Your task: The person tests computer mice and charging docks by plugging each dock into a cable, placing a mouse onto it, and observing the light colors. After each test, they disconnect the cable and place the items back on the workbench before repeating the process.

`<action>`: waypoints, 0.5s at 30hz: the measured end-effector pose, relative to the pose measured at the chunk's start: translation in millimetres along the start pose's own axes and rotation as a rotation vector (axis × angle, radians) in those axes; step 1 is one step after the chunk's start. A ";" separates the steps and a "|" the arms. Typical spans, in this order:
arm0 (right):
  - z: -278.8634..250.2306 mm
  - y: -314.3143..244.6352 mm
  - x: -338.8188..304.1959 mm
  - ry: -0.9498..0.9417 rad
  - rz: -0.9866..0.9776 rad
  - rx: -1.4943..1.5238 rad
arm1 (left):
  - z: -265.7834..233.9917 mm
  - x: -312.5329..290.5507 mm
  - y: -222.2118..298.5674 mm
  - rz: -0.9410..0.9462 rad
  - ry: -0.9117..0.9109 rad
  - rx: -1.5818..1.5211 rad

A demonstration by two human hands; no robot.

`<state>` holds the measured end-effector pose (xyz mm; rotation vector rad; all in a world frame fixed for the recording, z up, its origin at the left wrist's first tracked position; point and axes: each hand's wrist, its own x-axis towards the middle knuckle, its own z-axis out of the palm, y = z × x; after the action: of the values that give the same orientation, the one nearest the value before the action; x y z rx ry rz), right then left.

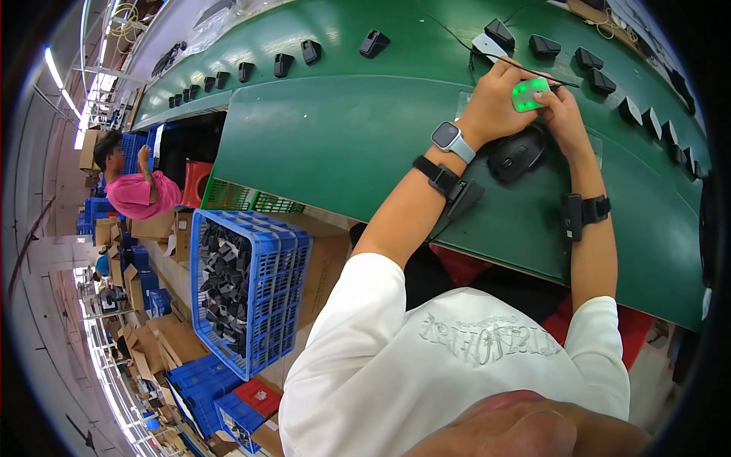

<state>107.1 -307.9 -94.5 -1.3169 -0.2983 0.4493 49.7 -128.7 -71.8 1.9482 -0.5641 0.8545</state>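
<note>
A small white panel-like device (531, 94) with rounded corners glows green between my hands, above the far part of the green bench. My left hand (493, 97) is closed at its left side, fingers bent over the upper edge. My right hand (565, 120) pinches its right side, thumb on the lit face. A thin black cable (560, 81) runs across my left fingers toward the device; where it ends is hidden. Just below my hands a black computer mouse (518, 154) rests on the bench. Beyond my left fingers are a white flat piece (488, 46) and a black wedge-shaped housing (499, 33).
Black housings (311, 52) stand in a spaced row along the green bench (327, 137), with several more (598, 81) at right. A blue crate (286, 263) full of black parts stands beside the bench at left. A person in pink (145, 190) sits farther left.
</note>
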 end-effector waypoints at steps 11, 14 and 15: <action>4.8 -8.5 -4.5 -0.067 -0.008 -0.009 | 1.8 -1.1 -3.0 -0.029 0.004 0.019; 9.0 -13.2 -8.0 -0.088 -0.005 -0.001 | 0.7 0.2 -5.5 -0.013 0.012 0.010; 10.5 -14.0 -8.5 -0.082 -0.023 0.031 | 0.6 0.5 -6.3 -0.007 0.017 0.007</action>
<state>96.9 -305.5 -78.1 -1.2656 -0.3731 0.4877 54.5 -126.2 -75.2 1.9465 -0.5445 0.8683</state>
